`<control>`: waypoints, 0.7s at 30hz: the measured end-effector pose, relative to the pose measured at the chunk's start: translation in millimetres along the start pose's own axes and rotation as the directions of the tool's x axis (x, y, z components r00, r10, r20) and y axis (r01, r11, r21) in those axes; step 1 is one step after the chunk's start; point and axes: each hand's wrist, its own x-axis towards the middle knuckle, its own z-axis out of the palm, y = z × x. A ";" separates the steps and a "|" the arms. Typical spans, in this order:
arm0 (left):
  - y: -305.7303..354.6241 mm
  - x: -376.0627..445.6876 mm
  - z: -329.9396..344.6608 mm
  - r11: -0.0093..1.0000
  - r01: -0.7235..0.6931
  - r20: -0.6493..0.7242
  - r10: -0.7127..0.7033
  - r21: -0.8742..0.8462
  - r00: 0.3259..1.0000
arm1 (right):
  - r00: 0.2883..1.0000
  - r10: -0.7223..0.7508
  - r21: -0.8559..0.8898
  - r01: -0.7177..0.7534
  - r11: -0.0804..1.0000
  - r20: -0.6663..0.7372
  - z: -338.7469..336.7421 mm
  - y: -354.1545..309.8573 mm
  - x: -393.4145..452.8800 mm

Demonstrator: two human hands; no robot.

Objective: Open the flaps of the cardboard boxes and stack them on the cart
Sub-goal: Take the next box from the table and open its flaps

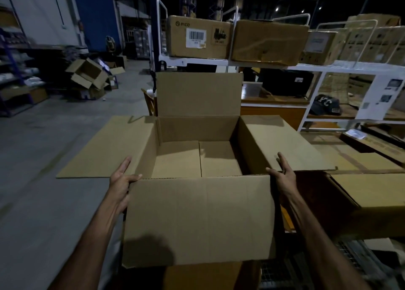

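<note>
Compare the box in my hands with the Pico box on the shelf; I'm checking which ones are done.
The held box has all four flaps open and looks empty; the Pico box is closed. The held box is plain; the Pico box bears a barcode label and print. Both are brown cardboard.

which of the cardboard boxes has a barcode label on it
The closed box marked PICO on the white shelf, left of its plain closed neighbour; the open box shows none.
</note>
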 end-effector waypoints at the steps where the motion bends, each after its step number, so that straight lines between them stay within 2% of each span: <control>1: -1.2 1.7 -0.5 1.000 0.009 -0.005 -0.009 0.006 1.000 | 1.000 0.004 0.000 -0.004 1.000 0.006 1.8 0.0 2.5; 8: -8.3 5.4 0.3 0.999 0.049 -0.043 -0.049 -0.008 0.998 | 1.000 -0.013 -0.025 0.013 1.000 0.026 12.0 0.9 9.2; 17: -6.1 16.2 -10.2 1.000 -0.023 -0.039 0.023 0.013 0.999 | 0.997 -0.073 -0.087 0.075 0.993 0.029 11.5 9.3 6.0; 21: 2.1 15.6 -15.7 0.999 -0.043 -0.031 0.044 0.031 0.999 | 0.994 -0.085 -0.133 0.094 0.987 0.072 12.0 22.4 4.5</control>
